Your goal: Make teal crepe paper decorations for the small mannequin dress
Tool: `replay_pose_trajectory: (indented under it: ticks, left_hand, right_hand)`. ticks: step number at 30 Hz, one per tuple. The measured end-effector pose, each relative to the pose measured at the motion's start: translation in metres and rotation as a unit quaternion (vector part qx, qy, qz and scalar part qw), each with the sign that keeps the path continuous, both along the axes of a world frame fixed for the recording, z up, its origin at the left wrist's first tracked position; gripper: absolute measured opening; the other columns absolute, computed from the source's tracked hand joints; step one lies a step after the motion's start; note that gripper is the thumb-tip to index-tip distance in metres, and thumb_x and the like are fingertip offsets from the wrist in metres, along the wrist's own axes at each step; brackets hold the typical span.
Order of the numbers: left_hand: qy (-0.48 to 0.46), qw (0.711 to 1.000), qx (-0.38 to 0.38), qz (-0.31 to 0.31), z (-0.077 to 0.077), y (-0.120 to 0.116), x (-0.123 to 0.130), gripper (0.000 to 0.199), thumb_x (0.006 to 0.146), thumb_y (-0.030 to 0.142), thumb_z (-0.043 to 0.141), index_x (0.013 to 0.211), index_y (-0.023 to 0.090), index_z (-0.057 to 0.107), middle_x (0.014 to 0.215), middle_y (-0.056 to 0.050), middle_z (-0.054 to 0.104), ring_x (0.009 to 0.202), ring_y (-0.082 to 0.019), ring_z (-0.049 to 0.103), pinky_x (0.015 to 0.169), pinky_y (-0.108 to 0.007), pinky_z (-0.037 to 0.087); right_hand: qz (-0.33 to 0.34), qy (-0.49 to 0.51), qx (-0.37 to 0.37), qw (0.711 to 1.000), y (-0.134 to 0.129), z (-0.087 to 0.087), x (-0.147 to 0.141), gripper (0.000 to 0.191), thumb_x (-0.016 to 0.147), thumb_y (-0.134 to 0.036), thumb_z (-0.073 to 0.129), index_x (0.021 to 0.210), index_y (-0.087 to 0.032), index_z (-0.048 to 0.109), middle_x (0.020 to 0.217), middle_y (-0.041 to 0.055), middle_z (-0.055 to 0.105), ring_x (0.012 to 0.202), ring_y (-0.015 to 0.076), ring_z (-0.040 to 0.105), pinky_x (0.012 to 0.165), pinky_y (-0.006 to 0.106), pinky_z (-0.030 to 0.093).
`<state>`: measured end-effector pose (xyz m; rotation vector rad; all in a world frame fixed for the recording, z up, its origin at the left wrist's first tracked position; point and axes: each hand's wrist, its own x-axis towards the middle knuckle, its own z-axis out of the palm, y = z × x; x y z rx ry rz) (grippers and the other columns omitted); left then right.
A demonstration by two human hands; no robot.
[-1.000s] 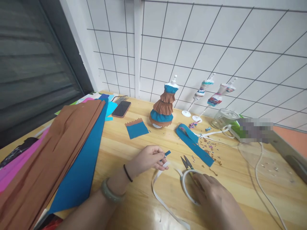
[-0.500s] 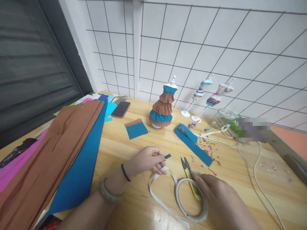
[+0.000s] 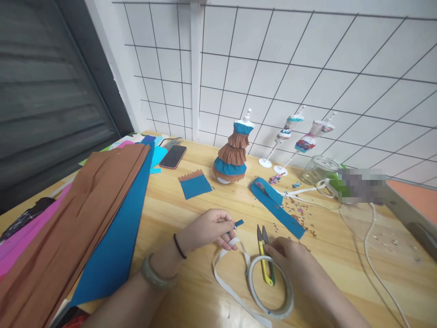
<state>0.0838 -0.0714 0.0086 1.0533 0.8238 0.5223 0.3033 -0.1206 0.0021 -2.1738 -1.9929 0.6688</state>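
My left hand (image 3: pixel 218 228) is closed, pinching a short blue strip (image 3: pixel 240 223) between thumb and fingers. A length of white tape (image 3: pixel 223 278) also runs from these fingers, looping down onto the table. My right hand (image 3: pixel 293 257) has its fingertips curled on thread snips (image 3: pixel 262 255) with a yellow and a dark green handle. The snips' dark blades point away from me, slightly apart. Their handles lie across the inside of a white tape roll (image 3: pixel 252 289). Part of the green handle is hidden by the right fingers.
Ahead stands a small dress form (image 3: pixel 232 150) in blue and brown ruffles. Near it lie a blue piece with brown zigzag edge (image 3: pixel 196 186), a folded blue strip (image 3: pixel 280 212) and scraps. Brown sheets (image 3: pixel 82 205) fill the left; a phone (image 3: pixel 173 156) and jar (image 3: pixel 317 169) sit behind.
My right hand has moved slightly up and left, and the snips have turned within the tape roll. The roll has shifted a little left. My left hand keeps its pinch.
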Motion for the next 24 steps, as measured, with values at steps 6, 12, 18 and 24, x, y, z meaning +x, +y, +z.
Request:
replay_pose_trajectory:
  ticks: [6,12,18,24]
  left_hand:
    - [-0.012,0.999,0.048,-0.012,0.0,-0.002,0.0,0.031,0.075,0.044,0.052,0.075,0.014,0.048,0.07,-0.002,0.058,0.06,-0.014,0.064,0.054,-0.023,0.051]
    - [-0.004,0.997,0.078,-0.01,-0.001,-0.002,-0.001,0.033,0.076,0.047,0.05,0.077,0.014,0.048,0.072,-0.003,0.058,0.06,-0.014,0.063,0.055,-0.024,0.051]
    - [-0.004,0.996,0.084,-0.014,-0.002,0.0,-0.002,0.032,0.076,0.046,0.049,0.076,0.014,0.049,0.073,-0.004,0.058,0.061,-0.014,0.064,0.056,-0.025,0.051]
    - [0.018,0.994,0.11,-0.011,0.002,0.0,-0.004,0.03,0.079,0.044,0.047,0.078,0.015,0.049,0.073,-0.004,0.059,0.065,-0.015,0.064,0.06,-0.026,0.052]
  right_hand:
    - [-0.008,-0.001,0.01,1.0,0.006,-0.005,-0.004,0.022,0.074,-0.031,0.047,0.056,-0.022,0.055,0.055,0.0026,0.065,0.051,0.0187,0.057,0.048,0.025,0.034]
    - [0.001,0.037,0.054,0.998,0.017,-0.007,-0.004,0.021,0.075,-0.036,0.047,0.06,-0.021,0.051,0.057,0.0022,0.061,0.054,0.0179,0.055,0.048,0.025,0.035]
    - [0.014,0.177,0.073,0.981,0.02,0.008,0.006,0.03,0.084,-0.046,0.034,0.079,-0.02,0.048,0.06,-0.0011,0.052,0.051,0.0125,0.049,0.048,0.021,0.041]
    - [0.099,0.201,-0.029,0.974,0.014,0.042,0.012,0.031,0.082,-0.048,0.041,0.078,-0.021,0.055,0.068,0.0005,0.056,0.061,0.0148,0.052,0.055,0.022,0.043]
